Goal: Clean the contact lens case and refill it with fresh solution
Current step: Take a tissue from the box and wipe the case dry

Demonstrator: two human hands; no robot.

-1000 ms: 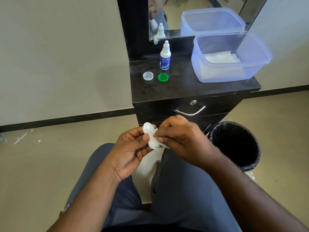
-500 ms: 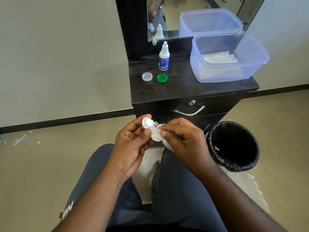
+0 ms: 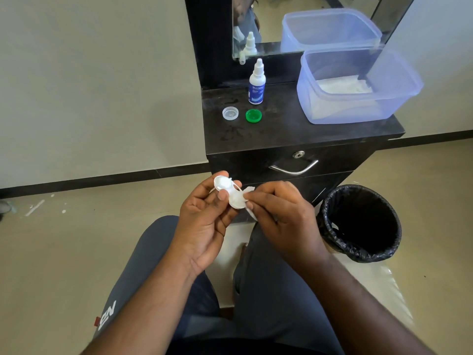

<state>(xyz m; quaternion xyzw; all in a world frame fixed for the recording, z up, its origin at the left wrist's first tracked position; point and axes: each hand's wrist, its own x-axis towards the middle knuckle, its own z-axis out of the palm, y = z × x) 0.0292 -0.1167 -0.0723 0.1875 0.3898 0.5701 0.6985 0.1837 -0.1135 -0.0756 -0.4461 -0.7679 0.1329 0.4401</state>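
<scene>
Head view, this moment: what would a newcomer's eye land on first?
The two hands meet at centre frame: the left hand holds the white contact lens case, while the right hand pinches a white tissue against it. Behind them, on the black cabinet, stand a solution bottle, a clear cap, a green cap and a blue plastic tub. A black-lined bin sits on the floor at right.

Pale wall (image 3: 97, 73), beige floor (image 3: 51, 252), black drawer cabinet (image 3: 281, 165) under a mirror (image 3: 268, 21); daylight, seemingly.
</scene>
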